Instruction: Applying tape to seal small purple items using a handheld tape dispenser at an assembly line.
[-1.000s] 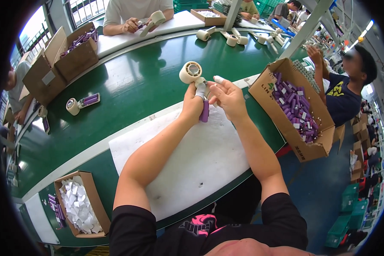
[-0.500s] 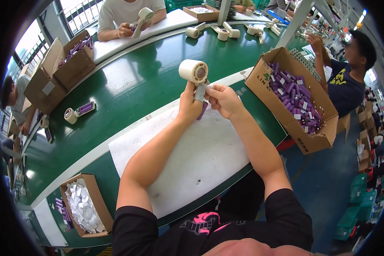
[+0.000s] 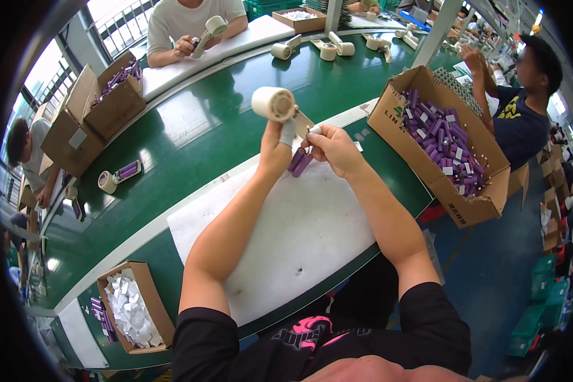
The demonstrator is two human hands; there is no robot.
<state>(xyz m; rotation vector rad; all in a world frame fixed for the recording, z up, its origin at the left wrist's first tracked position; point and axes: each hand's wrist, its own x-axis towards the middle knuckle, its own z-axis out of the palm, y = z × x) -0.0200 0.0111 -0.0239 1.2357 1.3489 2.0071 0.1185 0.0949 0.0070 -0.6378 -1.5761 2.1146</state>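
My left hand (image 3: 274,151) is closed below a cream tape roll (image 3: 270,104), holding it up over the far edge of a white board. Between the roll and my right fingers runs a pale strip (image 3: 304,125). Purple battery cells (image 3: 300,163), wired together, hang just below, between my hands. My right hand (image 3: 337,150) is pinched at the top of these cells; what its fingertips grip is too small to make out. Something whitish covers a left finger and a right fingertip.
The white board (image 3: 286,254) lies under my forearms on the green table (image 3: 191,140). At right stands a carton (image 3: 455,207) of purple cells; at lower left, a box (image 3: 165,318) of white paper pieces. Tape rolls (image 3: 107,183) lie across the table. Co-workers sit opposite and right.
The tape roll has tilted and shifted a little left. A pale strip now shows between it and my right fingers, and more of the purple cells is visible.
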